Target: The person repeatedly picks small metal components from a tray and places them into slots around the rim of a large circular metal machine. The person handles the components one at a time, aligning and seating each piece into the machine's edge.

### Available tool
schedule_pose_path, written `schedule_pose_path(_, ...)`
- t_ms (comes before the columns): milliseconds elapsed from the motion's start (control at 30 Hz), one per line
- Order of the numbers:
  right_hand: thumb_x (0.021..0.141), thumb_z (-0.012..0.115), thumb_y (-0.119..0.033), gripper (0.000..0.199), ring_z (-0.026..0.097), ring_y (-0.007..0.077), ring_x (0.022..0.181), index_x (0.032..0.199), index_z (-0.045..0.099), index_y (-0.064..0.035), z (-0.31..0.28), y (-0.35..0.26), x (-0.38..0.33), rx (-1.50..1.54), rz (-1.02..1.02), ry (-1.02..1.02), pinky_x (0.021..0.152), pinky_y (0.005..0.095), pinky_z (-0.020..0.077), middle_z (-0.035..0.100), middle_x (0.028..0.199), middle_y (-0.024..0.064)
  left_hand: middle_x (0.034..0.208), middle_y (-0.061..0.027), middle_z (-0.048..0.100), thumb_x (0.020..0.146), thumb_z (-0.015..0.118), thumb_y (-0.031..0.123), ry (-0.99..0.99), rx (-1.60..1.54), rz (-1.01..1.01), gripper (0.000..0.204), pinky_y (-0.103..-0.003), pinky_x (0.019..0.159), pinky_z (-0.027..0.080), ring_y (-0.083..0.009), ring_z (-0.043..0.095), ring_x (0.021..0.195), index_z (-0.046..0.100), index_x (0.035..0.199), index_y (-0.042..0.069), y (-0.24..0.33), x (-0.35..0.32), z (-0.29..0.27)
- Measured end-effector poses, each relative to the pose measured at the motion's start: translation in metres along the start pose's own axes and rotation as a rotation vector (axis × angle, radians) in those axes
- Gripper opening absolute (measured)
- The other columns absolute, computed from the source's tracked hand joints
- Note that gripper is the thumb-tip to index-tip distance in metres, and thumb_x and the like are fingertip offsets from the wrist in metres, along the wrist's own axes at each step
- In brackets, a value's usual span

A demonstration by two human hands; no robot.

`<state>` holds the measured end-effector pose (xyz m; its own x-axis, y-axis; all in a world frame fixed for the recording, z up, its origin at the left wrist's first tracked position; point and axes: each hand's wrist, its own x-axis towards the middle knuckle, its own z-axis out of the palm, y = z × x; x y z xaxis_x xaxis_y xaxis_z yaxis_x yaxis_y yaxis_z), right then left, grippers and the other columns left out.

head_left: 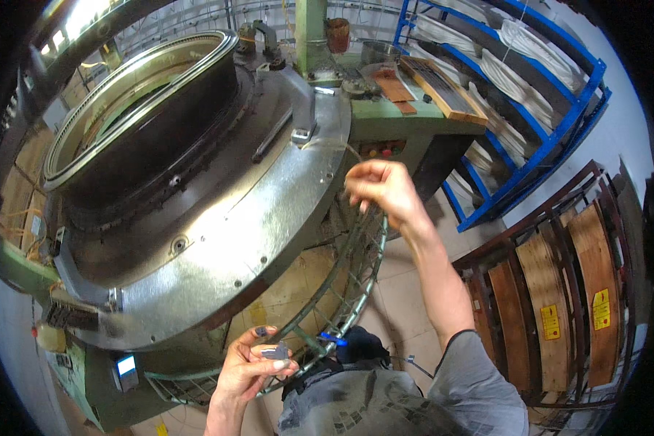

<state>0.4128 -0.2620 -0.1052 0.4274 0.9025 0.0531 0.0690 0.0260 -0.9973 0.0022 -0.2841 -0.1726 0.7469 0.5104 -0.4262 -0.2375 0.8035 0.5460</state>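
Observation:
My left hand [241,372] is low in the view, near the front rim of the round machine. Its thumb and fingers are closed on a small dark grey piece [275,352], whose exact kind I cannot make out. Farther off to the right, my right hand [386,190] is raised just outside the machine's rim, fingers curled together in a pinch. A thin pale strand [334,143] arcs from beside a small metal block [301,136] on the ring toward those fingertips. The shiny flat metal ring [218,254] lies between both hands and a large drum [149,138].
A curved lattice guard rail [374,269] runs close before my body, with a blue clip-like piece [333,339] on it. Blue shelving [487,200] with white bundles stands at the right, above a rack of curved wooden boards [541,280]. A small lit screen [126,365] is at lower left.

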Motion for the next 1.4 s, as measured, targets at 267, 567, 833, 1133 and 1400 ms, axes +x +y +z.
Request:
schedule_pose_path(267, 0.084, 0.084, -0.013, 0.016, 0.073, 0.0180, 0.075, 0.098, 0.082, -0.0052, -0.045, 0.030, 0.206, -0.655, -0.350, 0.188, 0.072, 0.0356, 0.0564, 0.079, 0.087, 0.0095, 0.099, -0.0292, 0.074, 0.074, 0.080, -0.015, 0.128, 0.060, 0.073, 0.070, -0.048, 0.077, 0.069, -0.0399, 0.078, 0.086, 0.051, 0.137, -0.004, 0.031, 0.039, 0.078)
schedule_pose_path(567, 0.097, 0.071, -0.008, 0.024, 0.071, 0.0119, 0.086, 0.120, 0.076, -0.0022, 0.035, -0.018, 0.060, -0.117, -0.220, -0.570, 0.076, 0.0252, 0.0581, 0.078, 0.099, 0.0078, 0.111, -0.0242, 0.072, 0.080, 0.079, -0.012, 0.132, 0.107, 0.174, 0.070, -0.046, 0.091, 0.067, -0.0356, 0.076, 0.096, 0.047, 0.141, -0.004, 0.089, 0.068, 0.105)
schedule_pose_path(833, 0.088, 0.081, 0.002, 0.022, 0.072, 0.0123, 0.094, 0.109, 0.078, 0.0022, 0.109, -0.036, 0.038, -0.004, -0.161, -0.855, 0.081, 0.0258, 0.0586, 0.077, 0.100, 0.0076, 0.113, -0.0236, 0.074, 0.089, 0.078, -0.005, 0.131, 0.222, 0.233, 0.062, -0.041, 0.092, 0.065, -0.0310, 0.078, 0.099, 0.046, 0.141, -0.002, 0.120, 0.075, 0.097)
schedule_pose_path(1133, 0.082, 0.081, 0.004, 0.019, 0.074, 0.0239, 0.093, 0.100, 0.079, -0.0004, 0.167, -0.031, 0.038, -0.121, -0.635, -0.665, 0.081, 0.0340, 0.0592, 0.077, 0.096, 0.0114, 0.116, -0.0249, 0.073, 0.091, 0.076, -0.006, 0.095, 0.230, 0.282, 0.060, -0.044, 0.092, 0.066, -0.0350, 0.077, 0.104, 0.046, 0.143, 0.002, 0.151, 0.071, 0.060)
schedule_pose_path(1400, 0.076, 0.089, -0.002, 0.077, 0.073, 0.0302, 0.113, 0.147, 0.058, -0.0073, 0.206, -0.025, 0.031, -0.219, -0.822, -0.637, 0.095, 0.0386, 0.0607, 0.072, 0.123, 0.0164, 0.115, -0.0228, 0.072, 0.085, 0.077, -0.009, 0.126, 0.300, 0.301, 0.070, -0.045, 0.093, 0.066, -0.0327, 0.076, 0.104, 0.045, 0.146, 0.000, 0.188, 0.071, 0.027)
